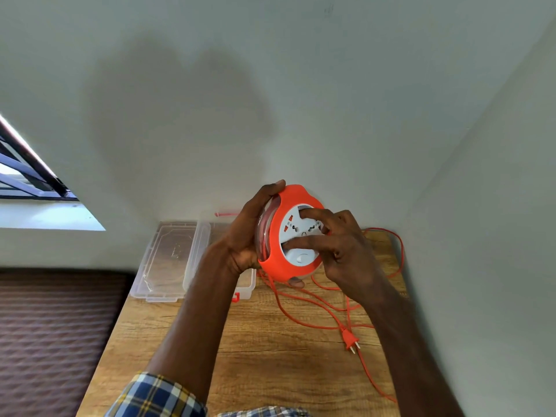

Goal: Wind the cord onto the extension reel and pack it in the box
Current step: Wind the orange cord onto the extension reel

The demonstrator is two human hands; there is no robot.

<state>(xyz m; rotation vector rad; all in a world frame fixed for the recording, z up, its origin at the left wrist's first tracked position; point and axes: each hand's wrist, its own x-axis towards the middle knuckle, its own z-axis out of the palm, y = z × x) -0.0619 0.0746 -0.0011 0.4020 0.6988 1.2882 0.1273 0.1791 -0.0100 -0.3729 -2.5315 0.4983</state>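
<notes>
Head view. My left hand [246, 236] clamps the reel [276, 236] by its rim, thumb at the top edge, fingers curled round the back, one fingertip showing under the lower edge. The reel is a round disc held on edge above the table [255, 341], its face turned toward me. Its outer ring is smooth orange plastic with scalloped notches; the inner face is a white disc with socket holes and an oval switch. Behind the ring, a clear flange shows orange turns already wound.

My right hand [340, 245] is spread apart, gripping nothing: two fingertips press flat on the white face, one high, one low.

The cord [301, 323], thin, round and orange, hangs from the bottom of the reel and lies in loose loops on the table, to the right of the box. Its flat two-pin plug [350, 340] rests on the wood, pins toward me.

The box [246, 284], clear rigid plastic with a red latch, sits open on the table behind my left forearm. Its clear lid [168, 260] lies just beside it, to the left.

The table is grained light wood, set against a plain matt wall [270, 100].
</notes>
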